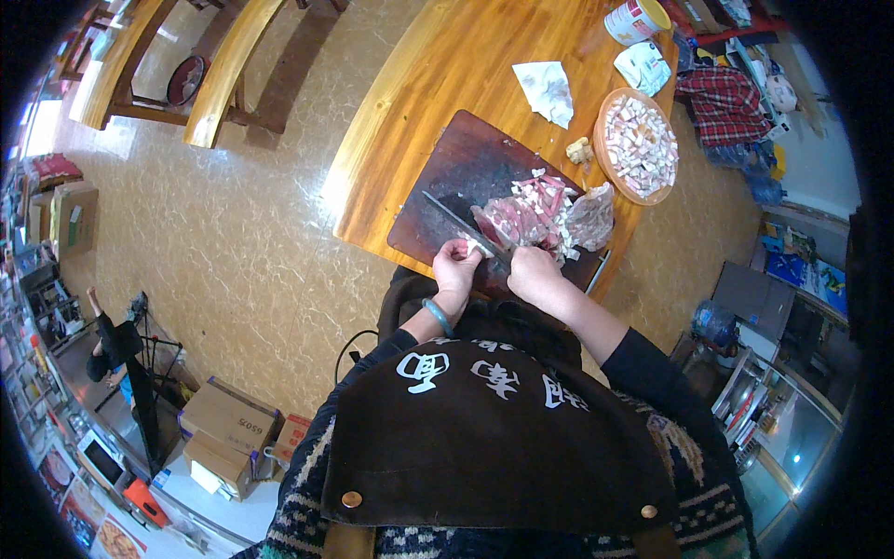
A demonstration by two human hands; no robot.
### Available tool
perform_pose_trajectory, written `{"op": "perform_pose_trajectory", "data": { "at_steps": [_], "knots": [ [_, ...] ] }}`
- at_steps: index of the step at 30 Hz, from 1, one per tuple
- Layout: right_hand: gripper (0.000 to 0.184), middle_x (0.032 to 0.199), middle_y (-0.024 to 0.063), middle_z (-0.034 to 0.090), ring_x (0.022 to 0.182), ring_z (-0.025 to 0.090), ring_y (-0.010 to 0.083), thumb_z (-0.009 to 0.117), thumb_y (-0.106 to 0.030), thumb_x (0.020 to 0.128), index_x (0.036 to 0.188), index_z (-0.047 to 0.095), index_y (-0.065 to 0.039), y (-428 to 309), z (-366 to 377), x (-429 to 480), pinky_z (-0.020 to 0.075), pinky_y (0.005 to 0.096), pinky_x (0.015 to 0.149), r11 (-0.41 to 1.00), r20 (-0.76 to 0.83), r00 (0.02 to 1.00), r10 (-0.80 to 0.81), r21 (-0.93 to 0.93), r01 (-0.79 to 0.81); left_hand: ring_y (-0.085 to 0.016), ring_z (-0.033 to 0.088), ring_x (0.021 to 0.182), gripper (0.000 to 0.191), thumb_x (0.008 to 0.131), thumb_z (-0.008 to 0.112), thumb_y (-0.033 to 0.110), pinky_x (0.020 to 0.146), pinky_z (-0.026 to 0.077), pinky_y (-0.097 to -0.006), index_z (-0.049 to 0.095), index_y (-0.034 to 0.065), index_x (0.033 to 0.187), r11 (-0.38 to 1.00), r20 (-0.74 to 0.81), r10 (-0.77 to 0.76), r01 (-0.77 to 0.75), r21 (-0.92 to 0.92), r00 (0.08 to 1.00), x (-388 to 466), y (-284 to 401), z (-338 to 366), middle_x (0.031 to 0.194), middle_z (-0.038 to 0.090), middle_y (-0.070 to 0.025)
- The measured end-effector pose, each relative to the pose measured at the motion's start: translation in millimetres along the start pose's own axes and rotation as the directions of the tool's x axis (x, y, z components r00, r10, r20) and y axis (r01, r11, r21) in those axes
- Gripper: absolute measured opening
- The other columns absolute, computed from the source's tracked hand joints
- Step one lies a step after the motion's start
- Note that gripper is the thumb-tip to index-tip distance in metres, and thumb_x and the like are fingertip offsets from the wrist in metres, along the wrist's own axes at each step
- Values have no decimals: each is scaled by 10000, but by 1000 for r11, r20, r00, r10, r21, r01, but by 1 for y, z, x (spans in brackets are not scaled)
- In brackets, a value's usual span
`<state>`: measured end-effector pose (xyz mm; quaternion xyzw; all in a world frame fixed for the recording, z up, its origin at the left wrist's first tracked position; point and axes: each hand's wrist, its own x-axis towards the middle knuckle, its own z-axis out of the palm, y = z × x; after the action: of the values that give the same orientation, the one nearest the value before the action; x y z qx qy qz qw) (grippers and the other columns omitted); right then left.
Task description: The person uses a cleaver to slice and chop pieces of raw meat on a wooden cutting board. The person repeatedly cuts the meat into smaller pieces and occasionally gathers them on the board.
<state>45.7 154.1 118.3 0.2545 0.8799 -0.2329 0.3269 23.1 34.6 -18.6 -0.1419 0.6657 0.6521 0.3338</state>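
In my right hand [536, 276] is the handle of a kitchen knife, its long blade [457, 221] pointing up and left across a dark wooden cutting board [454, 164]. The fingertips of my left hand [454, 271] pinch a small pale piece of fat [478, 247] beside the blade. A chunk of raw meat [515, 218] lies just right of the knife. Cut strips of meat and fat [545, 192] are heaped beyond it, and a larger pale slab of meat [591, 218] rests at the board's right edge.
The board lies on a wooden table [391, 126]. An orange plastic bowl [599, 150] holds diced fatty meat [639, 147]. Near it are a yellowish lump [578, 151], crumpled paper [548, 91], a packet [644, 68] and a can [634, 22]. Cardboard boxes [230, 419] and a person [108, 349] are at left.
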Motion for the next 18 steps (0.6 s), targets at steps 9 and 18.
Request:
{"op": "perform_pose_trajectory", "data": {
  "at_steps": [9, 18],
  "knots": [
    [180, 791, 236, 622, 778, 615, 378, 535, -82, 704, 801, 641, 27, -1, 10, 12, 492, 438, 706, 999, 43, 999, 15, -45, -13, -69, 518, 684, 203, 704, 669, 12, 662, 442, -203, 567, 8, 880, 996, -11, 46, -45, 81, 999, -3, 2, 0, 768, 566, 8],
    [192, 710, 256, 596, 731, 603, 397, 597, -120, 682, 724, 597, 68, 21, 41, 28, 484, 461, 693, 998, -70, 997, 31, 54, -28, -73, 523, 673, 215, 691, 684, 45, 655, 448, -220, 555, 19, 861, 966, 43, 107, -114, 231, 993, -5, -6, -4, 735, 563, 0]
  ]
}}
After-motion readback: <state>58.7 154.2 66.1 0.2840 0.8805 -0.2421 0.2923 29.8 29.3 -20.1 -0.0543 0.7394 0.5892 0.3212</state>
